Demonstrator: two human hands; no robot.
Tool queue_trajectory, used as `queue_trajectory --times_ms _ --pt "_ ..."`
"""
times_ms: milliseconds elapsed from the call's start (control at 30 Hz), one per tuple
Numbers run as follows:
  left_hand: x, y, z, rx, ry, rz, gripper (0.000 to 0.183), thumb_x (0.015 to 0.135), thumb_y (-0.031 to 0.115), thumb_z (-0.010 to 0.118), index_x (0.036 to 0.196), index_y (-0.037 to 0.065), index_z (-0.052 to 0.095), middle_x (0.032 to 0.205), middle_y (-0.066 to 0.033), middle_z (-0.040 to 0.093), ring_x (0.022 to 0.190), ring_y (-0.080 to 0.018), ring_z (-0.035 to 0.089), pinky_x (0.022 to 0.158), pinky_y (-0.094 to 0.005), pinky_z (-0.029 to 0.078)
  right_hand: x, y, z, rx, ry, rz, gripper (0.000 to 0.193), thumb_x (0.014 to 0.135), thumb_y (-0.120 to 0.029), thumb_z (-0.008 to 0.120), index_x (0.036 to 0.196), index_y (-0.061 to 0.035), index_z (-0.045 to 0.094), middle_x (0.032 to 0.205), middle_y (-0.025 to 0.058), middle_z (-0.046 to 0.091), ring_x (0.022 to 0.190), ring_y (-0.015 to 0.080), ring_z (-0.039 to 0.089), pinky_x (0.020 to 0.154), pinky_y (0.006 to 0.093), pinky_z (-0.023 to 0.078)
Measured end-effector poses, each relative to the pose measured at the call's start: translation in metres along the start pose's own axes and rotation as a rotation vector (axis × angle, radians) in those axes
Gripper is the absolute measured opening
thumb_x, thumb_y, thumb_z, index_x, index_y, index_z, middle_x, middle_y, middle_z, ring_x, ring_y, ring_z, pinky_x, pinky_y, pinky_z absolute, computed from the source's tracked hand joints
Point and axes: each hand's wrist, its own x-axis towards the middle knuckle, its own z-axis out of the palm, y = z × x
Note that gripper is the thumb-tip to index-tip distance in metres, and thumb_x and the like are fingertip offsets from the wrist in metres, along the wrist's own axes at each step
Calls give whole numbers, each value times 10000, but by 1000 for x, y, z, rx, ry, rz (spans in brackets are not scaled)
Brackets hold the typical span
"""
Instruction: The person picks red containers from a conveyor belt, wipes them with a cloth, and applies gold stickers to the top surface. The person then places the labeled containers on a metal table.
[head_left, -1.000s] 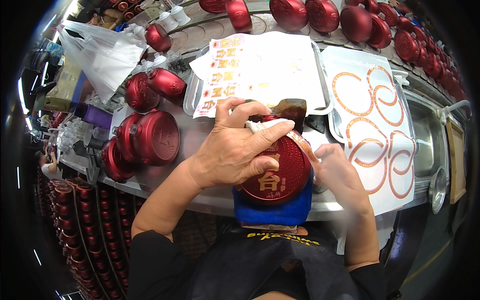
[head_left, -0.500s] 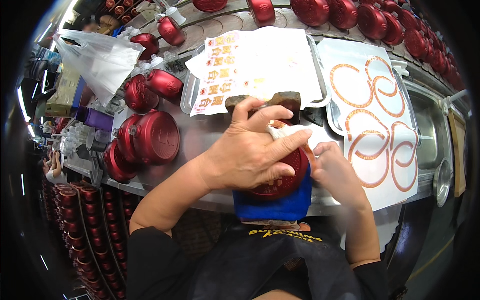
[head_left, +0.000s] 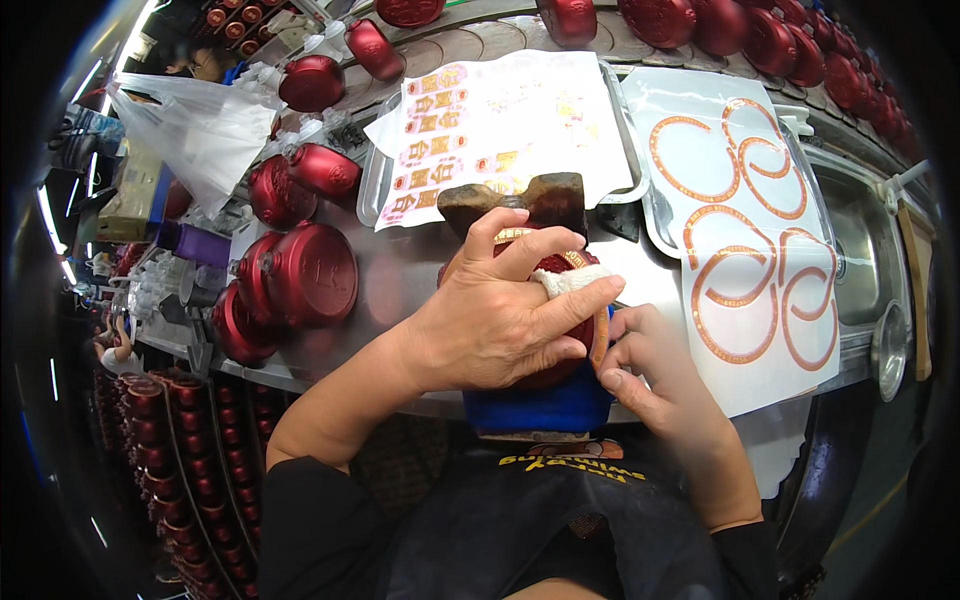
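A round dark-red bottle lies on a blue cloth in front of my body, mostly covered by my left hand. My left hand reaches over it, its fingers closed on a wadded white cloth pressed against the bottle's face. A curved orange-and-gold decal strip runs round the bottle's rim, partly under the white cloth. At the strip's lower right end, the bent fingers of my right hand pinch it. Just beyond the bottle stands a dark, notched block.
Printed decal sheets lie on a metal tray behind the block. To the right is a sheet of orange ring decals, beside a steel sink. Several red bottles stand at left; more line the conveyor at the back.
My left hand and the white cloth have shifted slightly, uncovering more of the decal along the bottle's upper edge. My right hand has moved slightly down and left, its fingers more spread.
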Motion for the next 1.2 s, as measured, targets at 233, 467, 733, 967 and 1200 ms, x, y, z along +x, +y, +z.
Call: queue_trajectory --times_ms 233,467,733,967,1200 --pt "-5 -5 -9 106 -19 -144 517 945 501 566 1308 143 654 1166 -78 673 1248 -301 468 1109 -478 258 -3 3 4 -4 121 -6 81 863 -86 699 892 -31 647 1082 112 500 995 227 527 845 312 449" --pt "-5 -6 -3 126 -8 -108 483 927 504 588 1272 178 679 1251 -50 673 1276 -304 455 1114 -492 245 -7 -4 7 36 132 92 123 839 -105 742 863 -28 649 1100 115 496 984 200 517 842 324 447" --pt "-5 -8 -5 98 -8 -92 476 923 494 601 1272 180 683 1259 -43 670 1280 -308 449 1122 -494 234 1 15 16 -259 375 -74 132 847 -114 741 886 -25 651 1092 109 492 965 195 511 828 319 441" --pt "-6 -10 -5 93 -6 -77 480 920 497 604 1272 179 681 1255 -52 671 1280 -310 445 1120 -502 234 -13 -1 15 26 183 65 109 873 -90 699 930 -13 645 1078 92 494 995 167 488 851 297 427" --pt "-5 -13 -4 75 -2 -48 476 916 499 606 1252 171 684 1242 -47 674 1272 -307 453 1110 -510 243 -9 0 18 334 109 161 87 913 -96 658 929 -12 646 1066 68 486 995 143 475 889 274 410"
